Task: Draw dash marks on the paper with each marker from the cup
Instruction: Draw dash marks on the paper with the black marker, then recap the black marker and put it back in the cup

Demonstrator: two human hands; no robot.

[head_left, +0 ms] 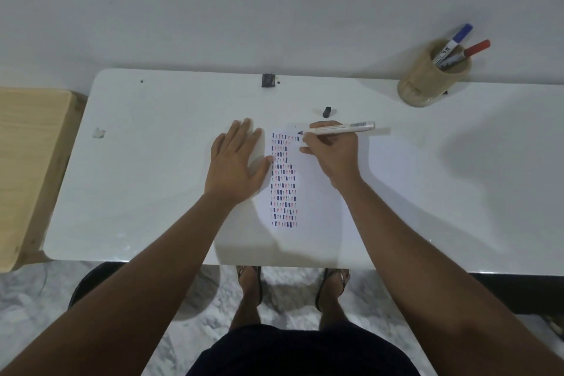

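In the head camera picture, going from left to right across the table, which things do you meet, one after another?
Wooden bench → left hand flat on the paper → right hand holding a marker → wooden cup with blue and red markers.

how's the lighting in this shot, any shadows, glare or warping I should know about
Head view: dim, soft light; faint shadows fall from the cup and right hand onto the table; slight glare along its near edge; wide-angle lens bows the table edges; dash marks on the paper stay readable.
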